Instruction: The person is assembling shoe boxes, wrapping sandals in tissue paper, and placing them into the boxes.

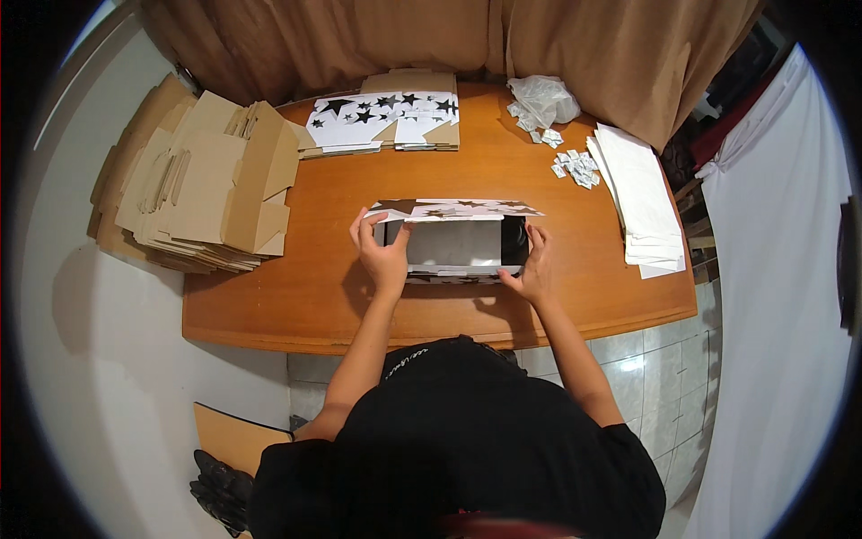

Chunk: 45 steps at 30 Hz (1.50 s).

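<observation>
A white box with black stars [456,270] stands on the wooden table in front of me, its top open and its star-patterned lid [458,210] raised along the far side. My left hand [384,259] grips the box's left end, fingers up by the lid and thumb at the opening. At the right end my right hand [536,271] holds the box, thumb on the near edge and fingers along the side. Inside, a pale surface shows, with a dark area at the right; I cannot tell what that dark area is.
Flat brown cardboard boxes [202,171] are piled at the left. Flattened star-patterned boxes [346,130] lie at the back. Far right are a clear plastic bag [546,101], small white packets [576,168] and a stack of white sheets [639,189]. Brown curtains [359,40] hang behind.
</observation>
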Available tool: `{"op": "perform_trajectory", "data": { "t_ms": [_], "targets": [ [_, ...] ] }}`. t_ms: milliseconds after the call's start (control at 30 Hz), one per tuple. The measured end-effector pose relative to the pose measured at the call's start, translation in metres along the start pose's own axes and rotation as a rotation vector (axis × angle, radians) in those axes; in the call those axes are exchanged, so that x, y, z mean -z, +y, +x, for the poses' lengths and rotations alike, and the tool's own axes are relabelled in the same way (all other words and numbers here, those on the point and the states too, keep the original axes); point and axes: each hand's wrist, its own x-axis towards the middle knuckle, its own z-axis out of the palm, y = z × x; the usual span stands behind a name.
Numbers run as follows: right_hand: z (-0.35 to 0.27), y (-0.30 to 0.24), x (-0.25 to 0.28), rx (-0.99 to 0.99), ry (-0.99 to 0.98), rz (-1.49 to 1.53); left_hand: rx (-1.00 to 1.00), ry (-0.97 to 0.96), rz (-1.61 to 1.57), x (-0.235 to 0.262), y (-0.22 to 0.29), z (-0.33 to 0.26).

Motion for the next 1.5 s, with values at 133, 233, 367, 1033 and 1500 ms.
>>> {"op": "perform_trajectory", "data": {
  "t_ms": [133, 233, 367, 1033, 1500],
  "targets": [
    [0.003, 0.006, 0.004, 0.05, -0.048, -0.015, 0.007, 0.026, 0.04, -0.009, 0.01, 0.015],
    [0.003, 0.009, 0.006, 0.082, -0.069, -0.019, 0.019, 0.043, 0.01, -0.018, 0.017, 0.03],
    [0.004, 0.017, 0.005, 0.064, -0.073, 0.08, 0.006, -0.048, 0.026, -0.017, 0.017, 0.033],
    [0.005, -0.008, 0.003, -0.234, 0.061, 0.274, 0.018, -0.292, 0.059, 0.032, -0.043, -0.052],
    [-0.004, -0.037, -0.007, -0.226, 0.014, -0.028, -0.287, -0.138, 0.362, 0.021, -0.047, -0.071]
  ]
}}
